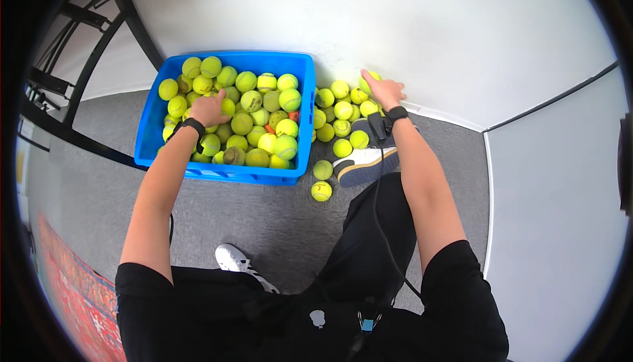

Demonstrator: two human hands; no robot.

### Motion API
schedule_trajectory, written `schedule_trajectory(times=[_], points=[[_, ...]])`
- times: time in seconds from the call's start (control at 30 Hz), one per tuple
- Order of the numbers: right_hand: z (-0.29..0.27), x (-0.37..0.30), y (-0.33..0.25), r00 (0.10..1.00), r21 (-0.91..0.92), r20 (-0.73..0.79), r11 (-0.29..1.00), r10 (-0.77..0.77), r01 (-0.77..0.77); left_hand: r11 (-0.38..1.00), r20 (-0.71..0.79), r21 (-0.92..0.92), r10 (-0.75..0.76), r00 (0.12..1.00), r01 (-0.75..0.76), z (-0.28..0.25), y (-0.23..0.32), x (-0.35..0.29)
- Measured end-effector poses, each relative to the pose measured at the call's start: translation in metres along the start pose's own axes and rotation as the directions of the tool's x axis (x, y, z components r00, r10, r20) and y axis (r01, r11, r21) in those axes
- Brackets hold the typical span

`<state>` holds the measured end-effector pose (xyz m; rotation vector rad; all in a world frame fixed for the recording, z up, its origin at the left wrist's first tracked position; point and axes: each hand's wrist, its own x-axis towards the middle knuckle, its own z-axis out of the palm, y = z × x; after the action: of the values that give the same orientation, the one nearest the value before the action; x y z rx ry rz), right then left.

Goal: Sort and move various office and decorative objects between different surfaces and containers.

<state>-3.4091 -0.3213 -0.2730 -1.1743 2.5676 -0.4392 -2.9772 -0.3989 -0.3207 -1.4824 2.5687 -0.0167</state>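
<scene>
A blue plastic crate (302, 72) full of yellow-green tennis balls stands on the floor at the left. My left hand (208, 111) reaches in over the balls, its fingers and thumb about a tennis ball (228, 107); part of the grip is hidden by the back of the hand. To the right of the crate, beside the wall, more tennis balls (342, 110) lie in a loose cluster. Above the far side of that cluster my right hand (384, 90) is closed round a tennis ball (374, 75), the thumb lying over it.
Two loose balls (322, 191) lie near the crate's front right corner. My right shoe (366, 166) stands against the cluster. A cable (377, 210) runs down from my right wrist. The white wall (422, 39) bounds the far side; a black metal frame (82, 75) stands left.
</scene>
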Motion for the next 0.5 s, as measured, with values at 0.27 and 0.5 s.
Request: schedule_trajectory(times=[0.27,0.5], points=[[0.031,0.035,0.076,0.978,-0.009,-0.207,1.000,0.024,-0.026,0.994,-0.032,-0.108,-0.029,0.999,0.025,-0.005,-0.006,-0.015],[0.044,0.081,0.104,0.916,0.089,-0.257,0.936,-0.309,0.341,0.823,-0.223,-0.568,-0.140,0.965,-0.012,-0.032,0.034,0.006]])
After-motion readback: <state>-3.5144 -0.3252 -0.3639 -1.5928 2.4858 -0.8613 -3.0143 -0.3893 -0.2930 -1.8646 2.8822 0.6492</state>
